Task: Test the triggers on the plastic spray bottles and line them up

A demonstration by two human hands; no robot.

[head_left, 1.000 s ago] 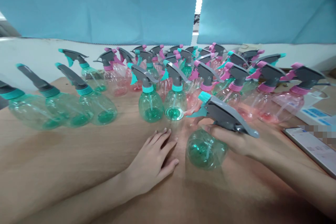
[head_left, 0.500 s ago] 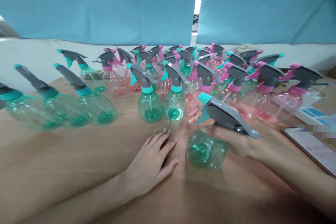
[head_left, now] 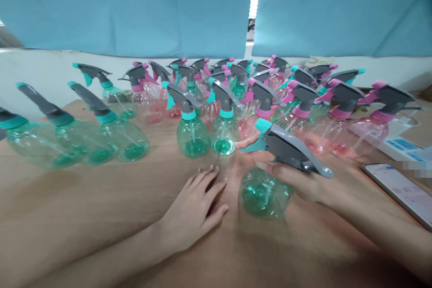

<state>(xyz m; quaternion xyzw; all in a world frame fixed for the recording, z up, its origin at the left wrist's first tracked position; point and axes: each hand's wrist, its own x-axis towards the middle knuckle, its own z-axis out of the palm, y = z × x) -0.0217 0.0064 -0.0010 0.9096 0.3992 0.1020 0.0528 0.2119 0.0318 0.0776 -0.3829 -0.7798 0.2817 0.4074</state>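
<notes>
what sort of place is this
Perhaps a small workroom or office, though the view can't settle it: many spray bottles crowd a wood-toned table, a phone lies at the right, and blue cloth hangs behind.

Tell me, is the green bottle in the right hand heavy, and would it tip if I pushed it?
The bottle is probably light, as it looks like clear plastic. Pushed high up, it may tip: it's round, with a long sprayer on top.
</notes>
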